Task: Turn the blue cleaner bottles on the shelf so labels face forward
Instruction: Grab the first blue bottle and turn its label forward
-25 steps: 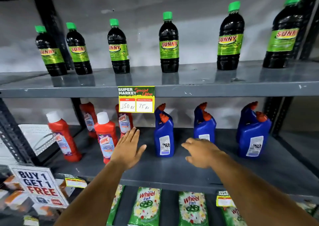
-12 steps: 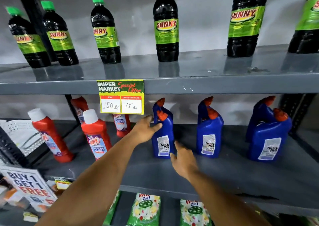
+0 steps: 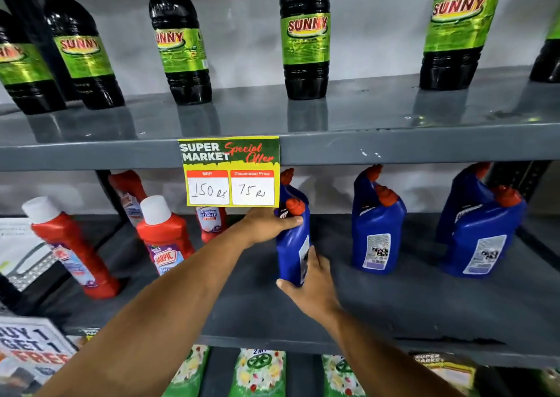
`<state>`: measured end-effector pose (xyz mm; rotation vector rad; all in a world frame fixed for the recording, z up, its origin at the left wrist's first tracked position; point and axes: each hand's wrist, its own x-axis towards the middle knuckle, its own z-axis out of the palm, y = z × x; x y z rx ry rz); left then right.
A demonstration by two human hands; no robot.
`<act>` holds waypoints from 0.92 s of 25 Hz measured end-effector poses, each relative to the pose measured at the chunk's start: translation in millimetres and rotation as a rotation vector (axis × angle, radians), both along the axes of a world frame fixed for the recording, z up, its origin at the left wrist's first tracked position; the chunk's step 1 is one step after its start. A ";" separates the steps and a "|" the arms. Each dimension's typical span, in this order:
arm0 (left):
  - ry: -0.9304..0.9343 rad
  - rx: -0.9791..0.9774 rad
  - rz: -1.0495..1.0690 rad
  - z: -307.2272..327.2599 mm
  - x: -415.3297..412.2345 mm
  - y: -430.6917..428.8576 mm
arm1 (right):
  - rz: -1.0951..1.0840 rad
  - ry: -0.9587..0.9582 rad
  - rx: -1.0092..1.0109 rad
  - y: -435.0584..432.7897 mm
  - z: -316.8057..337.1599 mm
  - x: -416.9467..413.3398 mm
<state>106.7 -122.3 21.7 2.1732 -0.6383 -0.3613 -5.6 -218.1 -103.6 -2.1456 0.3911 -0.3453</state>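
Note:
Blue cleaner bottles with orange caps stand in pairs on the middle shelf (image 3: pixel 394 305). I hold the leftmost front blue bottle (image 3: pixel 291 251) with both hands. My left hand (image 3: pixel 266 224) grips its neck just under the cap, and my right hand (image 3: pixel 312 284) clasps its base. This bottle is turned partway, its white back label facing right. Behind it only a second bottle's cap shows. The middle blue bottle (image 3: pixel 375 236) and the right blue bottle (image 3: pixel 481 245) show white back labels toward me, each with another bottle behind.
Red cleaner bottles (image 3: pixel 163 236) with white caps stand on the left of the same shelf. A price tag (image 3: pixel 230 172) hangs from the upper shelf edge above my left hand. Dark green-labelled bottles (image 3: pixel 306 36) line the upper shelf. Detergent packets (image 3: pixel 260 372) lie below.
Both hands have closed on the leftmost front blue bottle, left at the neck, right at the base. The bottle has rotated, its label now facing right. The camera has moved closer.

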 end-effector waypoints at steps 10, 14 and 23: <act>0.037 -0.140 -0.041 4.6 2.8 20.9 | 0.061 0.006 0.094 -28.5 7.8 3.9; -0.015 -0.208 -0.021 -2.4 -3.4 23.7 | 0.072 0.027 0.051 -35.1 2.6 8.7; 0.014 -0.254 0.039 -19.2 -9.6 18.9 | 0.052 0.039 0.035 -37.8 -6.0 11.3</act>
